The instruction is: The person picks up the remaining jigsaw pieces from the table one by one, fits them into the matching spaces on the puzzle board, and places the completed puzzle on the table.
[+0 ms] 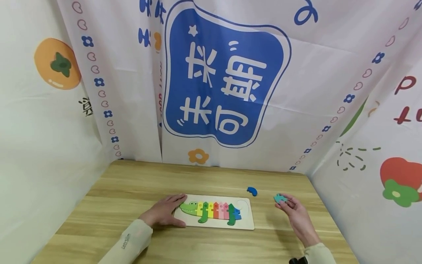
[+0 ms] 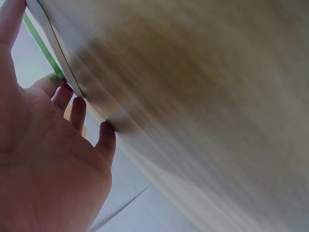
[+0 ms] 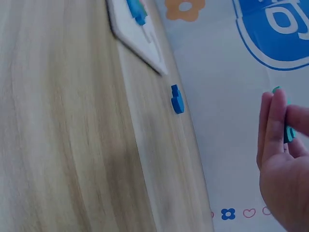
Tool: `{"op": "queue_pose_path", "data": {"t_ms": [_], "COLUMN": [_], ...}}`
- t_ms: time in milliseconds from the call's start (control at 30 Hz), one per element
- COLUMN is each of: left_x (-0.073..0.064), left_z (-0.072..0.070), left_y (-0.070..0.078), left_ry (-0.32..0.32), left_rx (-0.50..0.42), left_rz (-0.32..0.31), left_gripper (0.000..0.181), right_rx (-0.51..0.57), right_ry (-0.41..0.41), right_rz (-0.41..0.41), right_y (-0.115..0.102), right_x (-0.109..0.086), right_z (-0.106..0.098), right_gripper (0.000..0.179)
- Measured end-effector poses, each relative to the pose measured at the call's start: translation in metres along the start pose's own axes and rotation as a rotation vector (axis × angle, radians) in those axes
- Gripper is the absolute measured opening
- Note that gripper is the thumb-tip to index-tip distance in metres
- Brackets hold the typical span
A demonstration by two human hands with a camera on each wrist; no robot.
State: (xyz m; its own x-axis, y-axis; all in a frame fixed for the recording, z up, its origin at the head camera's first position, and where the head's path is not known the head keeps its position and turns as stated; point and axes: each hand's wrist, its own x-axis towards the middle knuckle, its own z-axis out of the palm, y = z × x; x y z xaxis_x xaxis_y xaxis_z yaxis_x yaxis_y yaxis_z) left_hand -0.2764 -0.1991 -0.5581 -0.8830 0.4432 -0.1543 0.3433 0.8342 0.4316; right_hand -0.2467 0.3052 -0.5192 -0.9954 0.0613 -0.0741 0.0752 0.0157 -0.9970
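A pale wooden puzzle board (image 1: pixel 246 220) lies on the table, bearing a crocodile with a green head (image 1: pixel 189 208) at its left end and a row of coloured pieces. Past the blue piece (image 1: pixel 236 214) at the row's right end, an outlined tail area shows bare. My left hand (image 1: pixel 165 212) rests at the board's left end, thumb by the lower edge and fingers by the upper corner. Its fingertips (image 2: pixel 78 107) show beside the board's edge in the left wrist view. Raised right of the board, my right hand (image 1: pixel 295 215) pinches a teal puzzle piece (image 1: pixel 279 198) between thumb and fingers.
A loose curved blue puzzle piece (image 1: pixel 252 191) lies on the wooden table (image 1: pixel 211 245) beyond the board's upper right corner. Printed cloth (image 1: pixel 132 110) hangs along the table's back and both sides.
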Motion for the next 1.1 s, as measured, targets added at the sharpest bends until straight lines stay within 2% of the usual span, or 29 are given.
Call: {"op": "queue_pose_path", "data": {"t_ms": [133,267,400,600,833,1100], "left_x": [0.001,0.0,0.0,0.0,-0.001,0.001], "left_z": [0.0,-0.001,-0.001,-0.003,-0.005,-0.002], "left_y": [0.0,0.001,0.001,0.002,0.003,0.0], "left_ry": [-0.001,-0.004,-0.007,-0.004,-0.002,-0.007], "left_rx": [-0.002,-0.005,-0.007,-0.013,-0.007,0.007], "left_rz": [0.003,0.008,0.004,0.004,0.01,0.005], "left_gripper": [0.11,0.11,0.109,0.109,0.109,0.11], "right_rx": [-0.103,-0.197,-0.239,-0.273,-0.286,-0.355], "right_ry": [0.031,-0.015,-0.065,-0.051,-0.088,-0.125], "right_rz": [-0.092,-0.155,-0.211,-0.276,-0.226,-0.174], "right_y": [-0.002,-0.004,-0.005,-0.006,-0.01,-0.008], "right_x": [-0.002,-0.004,-0.004,-0.003,-0.003,-0.001], "right_z": [0.006,0.014,0.022,0.031,0.041,0.052], "right_gripper": [0.043,0.04,0.038,0.039,0.043,0.049]}}
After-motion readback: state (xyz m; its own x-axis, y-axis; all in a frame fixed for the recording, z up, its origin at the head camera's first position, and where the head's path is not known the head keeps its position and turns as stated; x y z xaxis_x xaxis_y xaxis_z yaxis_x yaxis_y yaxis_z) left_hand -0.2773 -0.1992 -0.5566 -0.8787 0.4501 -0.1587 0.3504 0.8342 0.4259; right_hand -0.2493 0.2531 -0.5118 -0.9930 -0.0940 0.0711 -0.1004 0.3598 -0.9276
